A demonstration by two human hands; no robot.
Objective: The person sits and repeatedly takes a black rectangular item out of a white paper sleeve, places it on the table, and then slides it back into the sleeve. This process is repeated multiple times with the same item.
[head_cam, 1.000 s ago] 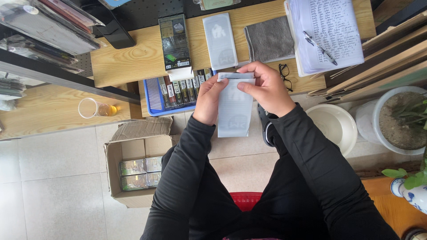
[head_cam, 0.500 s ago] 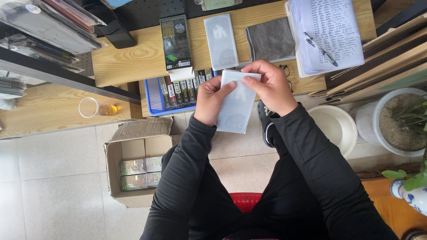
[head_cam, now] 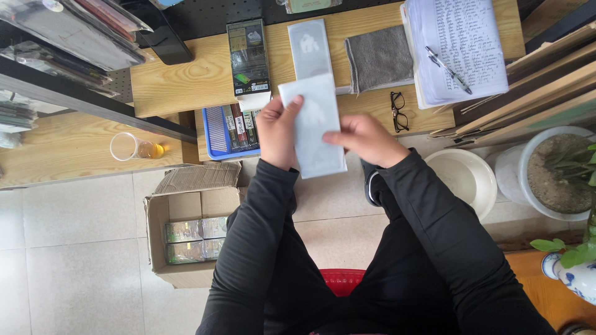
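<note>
The pale sleeve (head_cam: 313,127) (apparently translucent plastic) sits between the hands: left hand (head_cam: 277,131) and right hand (head_cam: 363,138) pinch its edges.

A: Is there free room on the worktop (head_cam: 186,87)?

B: Bare wood at the left. In the middle stand the dark box (head_cam: 248,57), pale sleeve (head_cam: 308,46), grey cloth (head_cam: 379,59), glasses (head_cam: 398,111) and notebook (head_cam: 462,46).

A: And below?

B: The blue tray (head_cam: 217,133) and cardboard box (head_cam: 186,217) block the left; floor tiles (head_cam: 74,260) are open.

Small home office or packing workspace. Evidence: wooden surface (head_cam: 186,87) carrying a handwritten notebook (head_cam: 462,46) with pen (head_cam: 448,68), spectacles (head_cam: 398,111), blue tray of small boxes (head_cam: 231,130); open cardboard carton (head_cam: 186,232) of stock on tiled floor (head_cam: 74,260); potted plants (head_cam: 555,170).
</note>
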